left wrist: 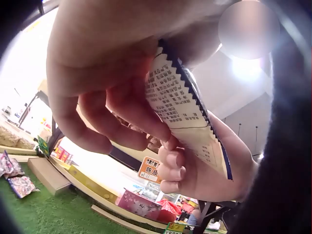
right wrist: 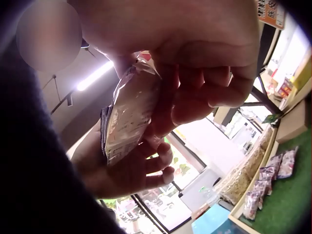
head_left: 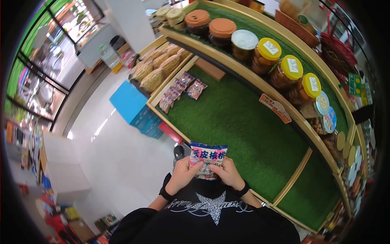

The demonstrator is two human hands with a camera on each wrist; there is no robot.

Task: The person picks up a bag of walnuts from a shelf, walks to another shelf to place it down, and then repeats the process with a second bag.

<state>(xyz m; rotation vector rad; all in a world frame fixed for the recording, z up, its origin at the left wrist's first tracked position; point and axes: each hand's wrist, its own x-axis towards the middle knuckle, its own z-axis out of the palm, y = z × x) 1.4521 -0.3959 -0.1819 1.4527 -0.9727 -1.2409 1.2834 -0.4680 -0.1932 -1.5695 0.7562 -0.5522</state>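
A small packet of walnuts [head_left: 209,153], white and pink with a blue top edge and Chinese lettering, is held upright in front of the chest. My left hand [head_left: 183,175] pinches its left side and my right hand [head_left: 230,175] its right side, both thumbs lying on the printed front. In the left wrist view, small print covers the packet's back [left wrist: 178,105], and the fingers curl behind it. Several similar small packets [head_left: 174,94] lie in the far left corner of the green turf shelf [head_left: 227,110], with one packet [head_left: 196,89] slightly apart.
Jars with yellow lids [head_left: 291,67] and brown lids [head_left: 222,26] line the raised shelf behind. Bulky clear bags [head_left: 160,69] fill a bin at the back left. A blue box [head_left: 129,101] stands on the floor. A wooden divider [head_left: 292,177] crosses the turf at the right.
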